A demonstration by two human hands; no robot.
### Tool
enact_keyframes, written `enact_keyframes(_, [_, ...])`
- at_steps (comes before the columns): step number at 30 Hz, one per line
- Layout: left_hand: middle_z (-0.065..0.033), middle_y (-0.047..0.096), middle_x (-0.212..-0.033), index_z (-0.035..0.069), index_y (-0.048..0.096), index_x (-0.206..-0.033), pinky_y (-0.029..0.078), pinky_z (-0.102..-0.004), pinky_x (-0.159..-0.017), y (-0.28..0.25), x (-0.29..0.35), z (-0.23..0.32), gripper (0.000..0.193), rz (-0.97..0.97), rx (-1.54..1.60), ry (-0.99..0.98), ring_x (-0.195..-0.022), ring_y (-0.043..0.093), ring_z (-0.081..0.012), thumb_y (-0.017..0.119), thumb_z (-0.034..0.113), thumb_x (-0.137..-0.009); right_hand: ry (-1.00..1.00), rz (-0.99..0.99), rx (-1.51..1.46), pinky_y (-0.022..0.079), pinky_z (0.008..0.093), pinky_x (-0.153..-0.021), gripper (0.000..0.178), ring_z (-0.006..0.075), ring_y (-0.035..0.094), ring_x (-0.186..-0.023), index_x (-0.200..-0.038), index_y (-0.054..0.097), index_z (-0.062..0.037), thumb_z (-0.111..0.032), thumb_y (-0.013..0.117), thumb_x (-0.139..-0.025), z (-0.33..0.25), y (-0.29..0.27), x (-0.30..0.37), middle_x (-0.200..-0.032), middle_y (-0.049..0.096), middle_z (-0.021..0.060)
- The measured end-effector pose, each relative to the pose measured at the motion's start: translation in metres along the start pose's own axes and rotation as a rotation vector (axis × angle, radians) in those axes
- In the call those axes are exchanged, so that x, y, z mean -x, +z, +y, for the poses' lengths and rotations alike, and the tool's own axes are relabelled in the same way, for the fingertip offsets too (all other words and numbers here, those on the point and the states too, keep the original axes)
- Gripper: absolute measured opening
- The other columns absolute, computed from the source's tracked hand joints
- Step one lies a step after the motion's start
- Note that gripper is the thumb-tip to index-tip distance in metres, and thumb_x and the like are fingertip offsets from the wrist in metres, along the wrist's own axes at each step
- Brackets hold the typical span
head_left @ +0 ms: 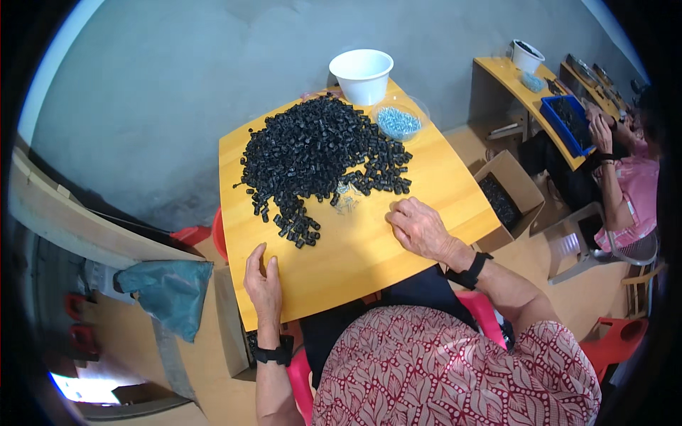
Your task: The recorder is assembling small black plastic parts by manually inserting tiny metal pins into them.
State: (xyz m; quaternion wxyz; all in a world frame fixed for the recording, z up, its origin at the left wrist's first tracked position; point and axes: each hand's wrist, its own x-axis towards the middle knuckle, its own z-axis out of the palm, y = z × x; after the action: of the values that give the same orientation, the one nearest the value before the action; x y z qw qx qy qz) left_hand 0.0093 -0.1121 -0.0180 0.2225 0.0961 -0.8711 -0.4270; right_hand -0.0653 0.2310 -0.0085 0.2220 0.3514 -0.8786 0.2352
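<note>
A large heap of small black cylindrical parts (305, 145) covers the far left and middle of the yellow table (348, 273). Small silver screws (346, 201) lie loose at its near edge. My left hand (264, 287) is at the table's left edge, thumb and fingers apart, holding nothing. Palm down, my right hand (420, 228) rests on the wood to the right of the loose screws. Its fingers are curled under, so whatever they may hold is hidden. Behind the heap stand a white tub (362, 74) and a clear round container of silver screws (399, 122).
Cardboard boxes stand beside the table, one on the right (522, 192) holding black parts. A teal bag (174, 291) lies at the left. Across the room, another person (629, 184) works at a second table with a blue tray (565, 128).
</note>
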Motion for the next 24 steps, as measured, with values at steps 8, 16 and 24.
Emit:
enact_keyframes(8, [-0.0155, 0.065, -0.124, -0.002, 0.061, -0.125, 0.047, -0.0340, -0.101, 0.0037, 0.0020, -0.0071, 0.034, 0.001, -0.071, 0.023, -0.115, 0.062, -0.0240, 0.062, 0.002, -0.091, 0.022, 0.025, 0.012, 0.051, 0.0390, -0.079, 0.012, 0.0292, 0.058, -0.090, -0.091, 0.062, -0.0049, -0.006, 0.065, -0.080, 0.0032, 0.0039, 0.0039, -0.093, 0.055, 0.0106])
enact_keyframes(16, [-0.0156, 0.065, -0.124, -0.002, 0.061, -0.125, 0.047, -0.0344, -0.102, -0.0004, 0.0036, -0.0036, 0.034, -0.008, -0.104, 0.051, -0.116, 0.062, -0.0253, 0.062, 0.002, -0.091, 0.028, 0.028, 0.027, 0.051, 0.0390, -0.081, 0.012, 0.0291, 0.058, -0.090, -0.092, 0.062, -0.0051, -0.006, 0.066, -0.080, -0.0003, 0.0034, 0.0048, -0.095, 0.056, 0.0104])
enact_keyframes(24, [-0.0179, 0.063, -0.126, 0.000, 0.060, -0.124, 0.048, -0.0379, -0.100, -0.0015, 0.0038, -0.0096, 0.035, -0.026, -0.076, 0.084, -0.118, 0.061, -0.0316, 0.063, 0.001, -0.089, 0.040, -0.012, 0.060, 0.051, 0.0385, -0.080, 0.015, 0.0289, 0.059, -0.090, -0.094, 0.063, -0.0052, -0.005, 0.067, -0.080, -0.0049, 0.0023, 0.0025, -0.096, 0.058, 0.0100])
